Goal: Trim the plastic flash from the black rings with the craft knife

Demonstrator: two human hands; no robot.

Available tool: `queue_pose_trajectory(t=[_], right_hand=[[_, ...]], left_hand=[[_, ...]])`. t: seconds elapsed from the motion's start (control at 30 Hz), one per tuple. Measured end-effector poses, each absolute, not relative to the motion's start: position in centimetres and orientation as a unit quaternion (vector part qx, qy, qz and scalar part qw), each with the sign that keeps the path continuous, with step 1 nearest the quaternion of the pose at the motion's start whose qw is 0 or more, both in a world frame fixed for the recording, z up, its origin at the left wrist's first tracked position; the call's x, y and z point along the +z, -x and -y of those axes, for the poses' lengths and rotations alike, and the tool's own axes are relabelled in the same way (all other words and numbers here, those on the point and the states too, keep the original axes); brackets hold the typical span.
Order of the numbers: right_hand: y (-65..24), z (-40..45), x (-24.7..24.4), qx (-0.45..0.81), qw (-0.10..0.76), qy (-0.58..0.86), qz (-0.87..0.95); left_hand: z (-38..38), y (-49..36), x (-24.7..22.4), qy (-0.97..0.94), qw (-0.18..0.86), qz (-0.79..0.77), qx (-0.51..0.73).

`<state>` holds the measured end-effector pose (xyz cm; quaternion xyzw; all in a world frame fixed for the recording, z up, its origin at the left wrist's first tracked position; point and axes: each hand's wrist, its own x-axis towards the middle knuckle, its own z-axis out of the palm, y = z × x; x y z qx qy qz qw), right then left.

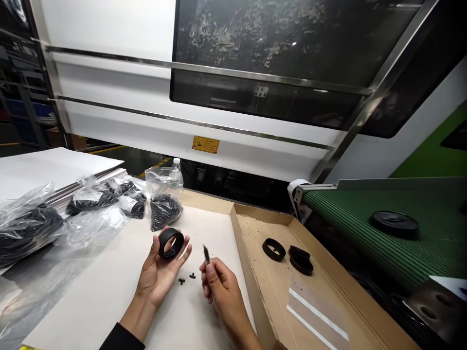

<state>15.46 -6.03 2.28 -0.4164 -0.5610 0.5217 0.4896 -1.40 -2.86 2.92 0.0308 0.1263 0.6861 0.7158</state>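
My left hand is palm up and holds a black ring between thumb and fingers, its opening facing me. To its right, my right hand grips a slim pointed tool like a knife or pen, tip up and apart from the ring. Two small black T-shaped pieces lie on the white work surface between my hands. In the cardboard tray on the right lie another black ring and a black round part.
Clear bags of black parts stand and lie at the left and back, near a stack of white sheets. On the right, a green conveyor carries a black disc. A machine with metal bars rises behind.
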Motion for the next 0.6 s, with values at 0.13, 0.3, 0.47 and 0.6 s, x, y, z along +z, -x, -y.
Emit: queue_pose_trajectory(t=[0.13, 0.3, 0.47, 0.6], right_hand=[[-14.7, 6.8, 2.6, 0.540, 0.453, 0.394, 0.590], [-13.9, 7.5, 2.9, 0.501, 0.440, 0.406, 0.626], [-13.9, 8.4, 3.2, 0.473, 0.460, 0.396, 0.638], [-13.9, 8.8, 3.2, 0.429, 0.470, 0.439, 0.635]], left_hand=[[3.1, 1.1, 2.8, -0.091, 0.699, -0.109, 0.701], [4.3, 0.5, 3.1, -0.176, 0.723, -0.124, 0.656], [6.0, -0.3, 4.5, -0.290, 0.712, -0.167, 0.617], [7.2, -0.7, 6.4, -0.377, 0.669, -0.243, 0.592]])
